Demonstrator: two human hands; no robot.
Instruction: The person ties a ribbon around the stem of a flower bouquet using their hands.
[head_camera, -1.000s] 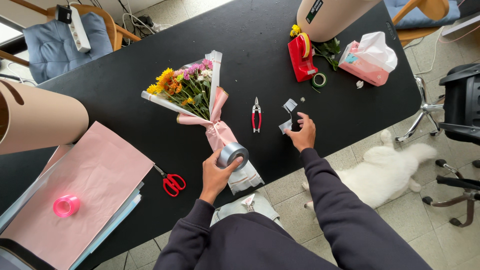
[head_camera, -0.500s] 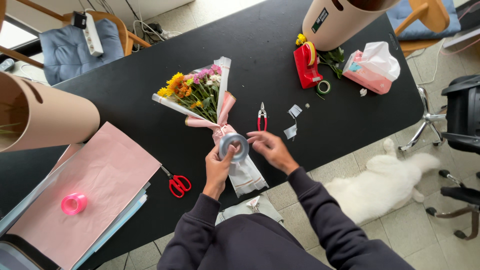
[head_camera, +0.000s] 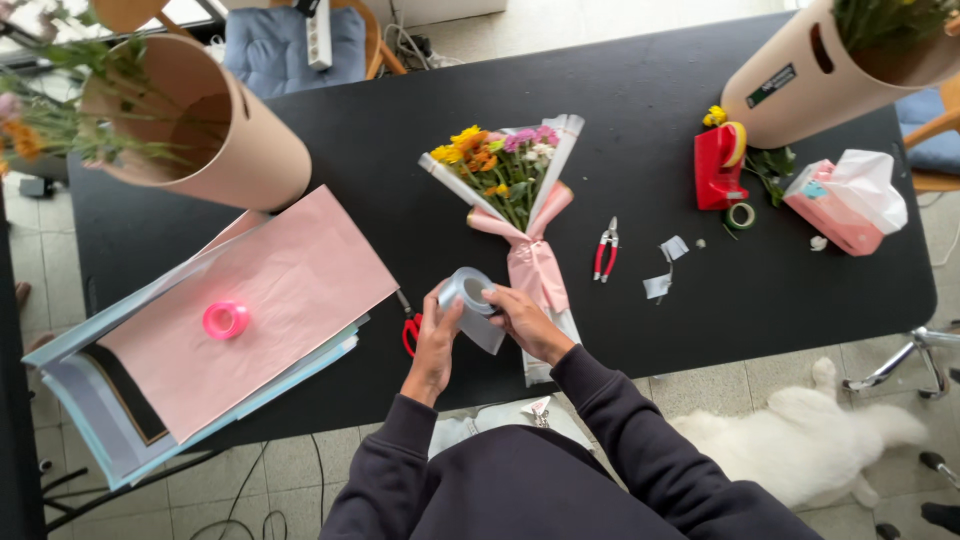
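My left hand (head_camera: 436, 340) grips a roll of pale grey ribbon (head_camera: 466, 292) above the black table (head_camera: 640, 120), near its front edge. My right hand (head_camera: 522, 318) pinches the loose end of that ribbon, which hangs in a short strip (head_camera: 482, 334) below the roll. Just right of my hands lies a wrapped bouquet (head_camera: 515, 190) of yellow, orange and pink flowers, tied with a pink bow (head_camera: 535, 265). Red-handled scissors (head_camera: 410, 332) lie partly hidden behind my left hand.
Pink and blue paper sheets (head_camera: 270, 300) with a pink ribbon spool (head_camera: 225, 320) lie at left. Two tan tube vases (head_camera: 225, 135) (head_camera: 830, 70) stand at the back corners. Red pliers (head_camera: 605, 248), paper scraps (head_camera: 665, 268), a red tape dispenser (head_camera: 716, 168) and a pink tissue pack (head_camera: 840, 200) lie right. A white dog (head_camera: 800, 440) lies on the floor.
My right hand left the paper scraps and came to the ribbon roll. Both hands moved the roll left, off the bouquet stem, and a strip is pulled out.
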